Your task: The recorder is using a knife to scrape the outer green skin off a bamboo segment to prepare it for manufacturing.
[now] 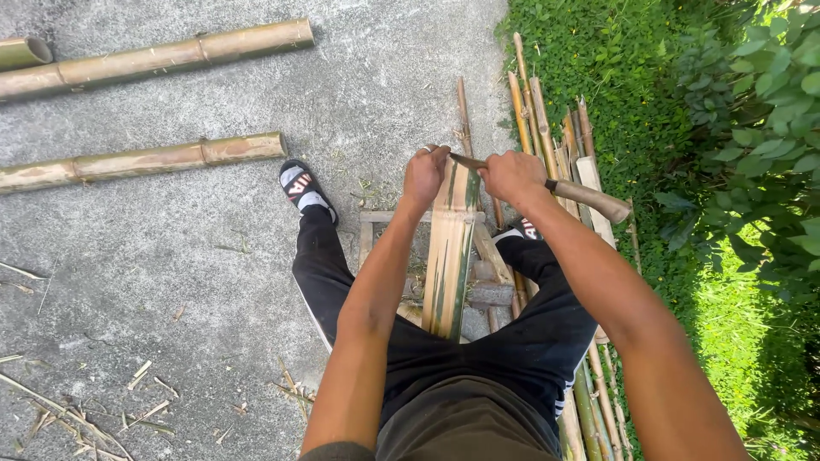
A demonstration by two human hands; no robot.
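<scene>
The bamboo slat (450,256) stands between my knees, leaning away from me, its foot near a wooden frame (376,218) on the concrete (171,273). My knife (547,183) lies across the slat's top end, blade pointing left and biting into the end grain. My right hand (511,175) is wrapped tight round the knife just behind the blade; the wooden handle (594,201) sticks out to the right past my wrist. My left hand (424,173) is curled shut over the top left corner of the slat, touching the blade tip.

Just behind the slat, a heap of split strips (547,128) lies along the edge of the grass (615,77). My left sandal (301,186) rests on the concrete, well left of the slat. Two bamboo poles (154,158) lie further left, well apart from me. Chips and slivers (77,414) litter the concrete by my left side.
</scene>
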